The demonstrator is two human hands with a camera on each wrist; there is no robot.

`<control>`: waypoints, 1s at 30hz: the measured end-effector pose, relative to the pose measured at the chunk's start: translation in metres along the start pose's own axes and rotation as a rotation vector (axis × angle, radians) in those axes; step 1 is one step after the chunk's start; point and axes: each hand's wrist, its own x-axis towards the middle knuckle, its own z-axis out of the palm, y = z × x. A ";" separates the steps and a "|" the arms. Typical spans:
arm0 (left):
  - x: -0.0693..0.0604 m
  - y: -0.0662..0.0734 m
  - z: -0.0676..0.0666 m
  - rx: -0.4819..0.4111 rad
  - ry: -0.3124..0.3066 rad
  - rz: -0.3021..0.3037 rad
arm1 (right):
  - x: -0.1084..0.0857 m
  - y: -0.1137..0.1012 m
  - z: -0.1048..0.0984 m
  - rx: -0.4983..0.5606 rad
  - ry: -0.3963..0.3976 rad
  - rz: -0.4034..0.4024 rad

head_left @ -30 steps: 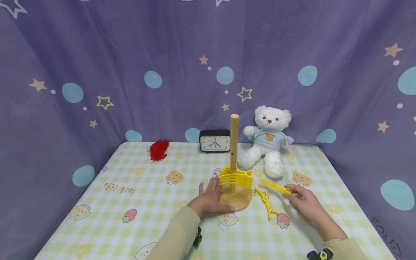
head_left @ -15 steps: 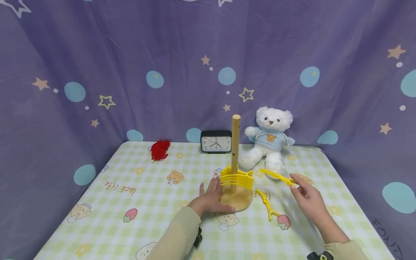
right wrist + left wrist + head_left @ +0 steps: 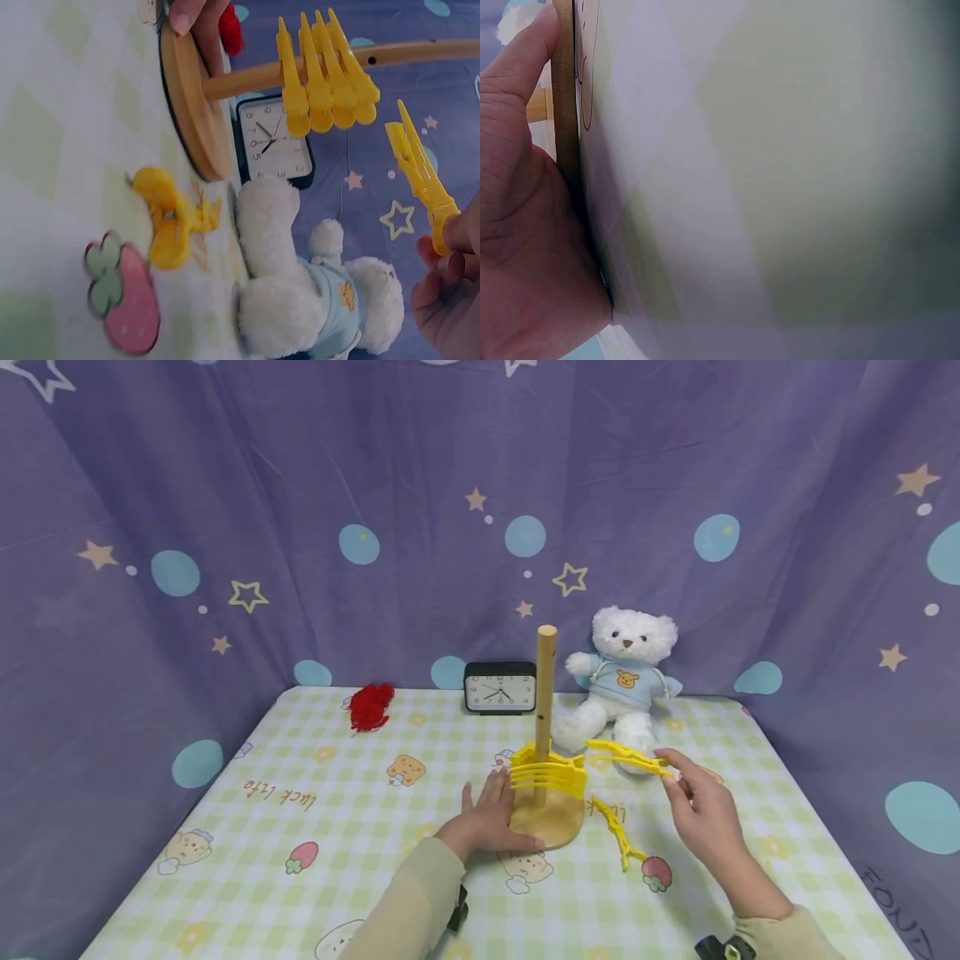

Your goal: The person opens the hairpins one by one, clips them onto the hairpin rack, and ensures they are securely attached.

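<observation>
My right hand [image 3: 701,814] pinches the tail of a yellow plastic hair clip [image 3: 626,753] above the table, between thumb and fingers. The clip's two long arms stand apart at the tip, pointing left. My left hand [image 3: 489,817] rests flat against the round wooden base [image 3: 551,822], its thumb on the front rim. From the base rises an upright wooden post [image 3: 544,693]. Several yellow clips [image 3: 326,82] sit side by side on the post's lower part. Another yellow clip [image 3: 618,833] lies on the table right of the base. The left wrist view shows mostly cloth and the palm.
Behind the post stands a black alarm clock [image 3: 500,687]. A white teddy bear [image 3: 626,681] in a blue top sits at the back right, close to the held clip. A red bundle [image 3: 371,707] lies back left. The checked tablecloth [image 3: 352,852] meets a purple curtain.
My right hand has lifted its clip from near the table and brought it slightly left towards the post. The clip's arms have parted. My left hand has stayed on the base.
</observation>
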 end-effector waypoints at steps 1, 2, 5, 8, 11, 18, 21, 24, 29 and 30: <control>0.002 -0.002 0.002 0.004 -0.001 -0.002 | 0.001 -0.002 0.001 -0.002 0.003 -0.004; 0.004 -0.003 0.003 0.000 0.006 -0.001 | 0.003 -0.004 0.003 -0.002 0.004 -0.006; 0.007 -0.006 0.006 -0.008 0.024 0.007 | 0.006 -0.010 0.009 0.008 0.011 -0.007; 0.007 -0.005 0.005 -0.003 0.021 0.006 | 0.010 -0.018 0.016 0.015 0.013 0.000; 0.003 -0.002 0.002 -0.001 0.016 0.007 | 0.014 -0.026 0.024 0.019 -0.003 0.021; -0.002 0.002 -0.001 0.016 0.009 0.009 | 0.022 -0.043 0.041 0.043 -0.055 0.044; -0.003 0.003 -0.002 0.012 0.012 0.016 | 0.024 -0.049 0.047 0.053 -0.072 0.033; -0.006 0.004 -0.005 0.002 0.009 0.022 | 0.027 -0.053 0.054 0.053 -0.073 0.000; -0.009 0.006 -0.007 0.011 0.025 0.023 | 0.031 -0.059 0.061 0.055 -0.097 -0.021; -0.009 0.006 -0.006 0.017 0.027 0.022 | 0.031 -0.060 0.061 0.054 -0.108 -0.019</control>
